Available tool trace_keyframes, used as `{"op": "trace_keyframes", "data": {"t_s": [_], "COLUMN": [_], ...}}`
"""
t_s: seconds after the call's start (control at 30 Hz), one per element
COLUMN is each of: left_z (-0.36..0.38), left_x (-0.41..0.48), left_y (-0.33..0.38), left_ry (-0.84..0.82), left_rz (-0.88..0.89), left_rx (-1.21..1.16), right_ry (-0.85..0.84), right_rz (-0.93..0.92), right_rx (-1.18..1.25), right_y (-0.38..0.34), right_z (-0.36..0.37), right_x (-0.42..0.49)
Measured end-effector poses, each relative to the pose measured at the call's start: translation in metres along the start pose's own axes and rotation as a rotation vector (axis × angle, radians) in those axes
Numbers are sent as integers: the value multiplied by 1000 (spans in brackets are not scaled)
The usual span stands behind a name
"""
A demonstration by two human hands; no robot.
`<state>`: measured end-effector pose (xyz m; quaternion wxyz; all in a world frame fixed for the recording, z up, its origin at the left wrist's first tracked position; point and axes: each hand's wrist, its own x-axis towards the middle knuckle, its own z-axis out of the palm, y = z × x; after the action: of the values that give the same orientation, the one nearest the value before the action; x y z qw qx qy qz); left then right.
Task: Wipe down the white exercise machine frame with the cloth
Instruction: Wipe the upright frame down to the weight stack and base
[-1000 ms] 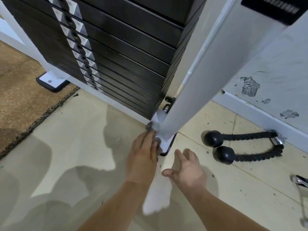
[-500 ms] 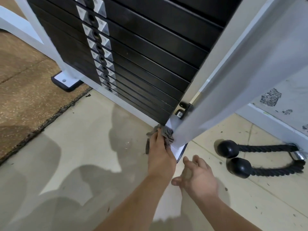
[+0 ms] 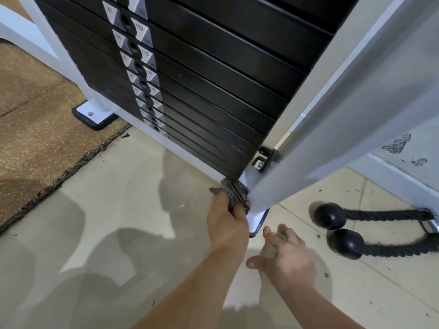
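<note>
two bare hands reach in from the near edge toward the foot of the white exercise machine frame (image 3: 332,129), whose thick upright slants down from the upper right to a flat foot plate (image 3: 257,220) on the pale tiled floor (image 3: 133,186). the left hand (image 3: 226,224) has its fingers curled tightly round a bunched grey cloth (image 3: 234,194), which is pressed against the left side of the upright's base, right at the corner where it meets the lowest plates of the black weight stack (image 3: 213,79). a ragged bit of the cloth sticks out to the left past the knuckles. the right hand (image 3: 288,257) holds nothing; its fingers are loosely spread and its thumb points left, low over the tiles just near of the foot plate, and whether it touches the floor cannot be told. to the right of the upright a black rope handle (image 3: 380,236) with two round end knobs lies on the tiles, near the scuffed wall (image 3: 415,143). on the far left a brown speckled mat (image 3: 35,115) with a frayed edge covers the floor, and a second white foot (image 3: 91,113) of the frame sits on it
</note>
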<state>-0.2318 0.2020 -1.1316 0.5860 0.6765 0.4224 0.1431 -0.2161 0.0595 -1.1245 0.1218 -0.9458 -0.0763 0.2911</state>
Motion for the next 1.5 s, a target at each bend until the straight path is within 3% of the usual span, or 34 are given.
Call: {"op": "trace_keyframes", "data": {"t_s": [0.1, 0.23, 0.4, 0.53, 0.63, 0.7, 0.77, 0.83, 0.9, 1.1, 1.2, 1.37, 1.5], "left_z": [-12, -34, -16, -17, -14, -9, -8, -15, -24, -2, -4, 4, 3], "left_x": [12, 41, 9, 0, -26, -41, -41, -27, -9, -36, -13, -11, -31], "left_y": [-6, -8, -26, -30, -27, -25, -23, -25, -30, -44, -43, -49, -53], "left_ry": [-71, 130, -97, -125, -359, -392, -336, -136, -26, -317, -196, -88, -190], "left_rz": [22, 103, 267, 393, 510, 356, 339, 432, 413, 341, 262, 360, 520], "left_rx": [21, 122, 482, 639, 800, 723, 654, 570, 632, 589, 394, 482, 467], "right_ry": [9, 25, 17, 16, 44, 92, 87, 54, 40, 61, 44, 55, 49], "right_rz": [-4, -9, -18, -30, -46, -67, -76, -88, -85, -95, -79, -92, -91], "right_rx": [17, 13, -24, -43, -93, -142, -146, -117, -118, -160, -109, -142, -130], "right_y": [2, 4, 3, 2, -2, -4, 0, 5, 8, 5, 6, 10, 6], "right_z": [2, 5, 2, 1, -5, -6, -4, -1, 1, -3, -1, 0, -3], "right_x": [0, -2, -4, -5, -8, -9, -9, -10, -8, -6, -5, -4, -3]}}
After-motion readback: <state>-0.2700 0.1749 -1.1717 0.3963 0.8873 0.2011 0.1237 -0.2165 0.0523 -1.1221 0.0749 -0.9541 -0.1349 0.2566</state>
